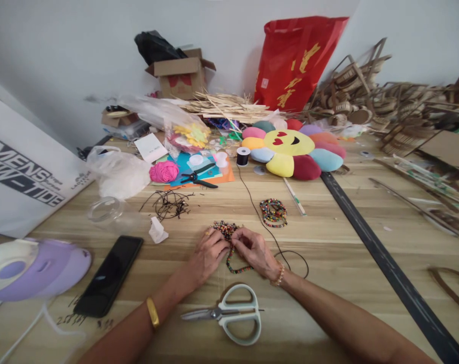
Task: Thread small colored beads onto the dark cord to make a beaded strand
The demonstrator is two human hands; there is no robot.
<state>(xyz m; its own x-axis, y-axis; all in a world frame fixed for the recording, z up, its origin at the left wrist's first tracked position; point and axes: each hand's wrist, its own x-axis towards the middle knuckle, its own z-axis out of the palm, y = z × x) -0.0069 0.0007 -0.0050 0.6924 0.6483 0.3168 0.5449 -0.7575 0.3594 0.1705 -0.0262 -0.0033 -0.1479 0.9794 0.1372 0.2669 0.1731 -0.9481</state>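
Two hands meet mid-desk (328, 242). The left hand (208, 253) and right hand (254, 247) each hold a pinching grip, clenched on the bead strand (235, 267). Likely risk: if a pinch slackens, beads slide off the open end and scatter. The scissors (233, 313) lie close to the wrists.

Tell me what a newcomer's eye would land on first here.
The bright flower cushion with its heart-eyed face, at the far centre, and the red bag propped up behind it. Then, front and centre, the left hand and right hand pinch a bead strand, with scissors lying nearer the viewer.
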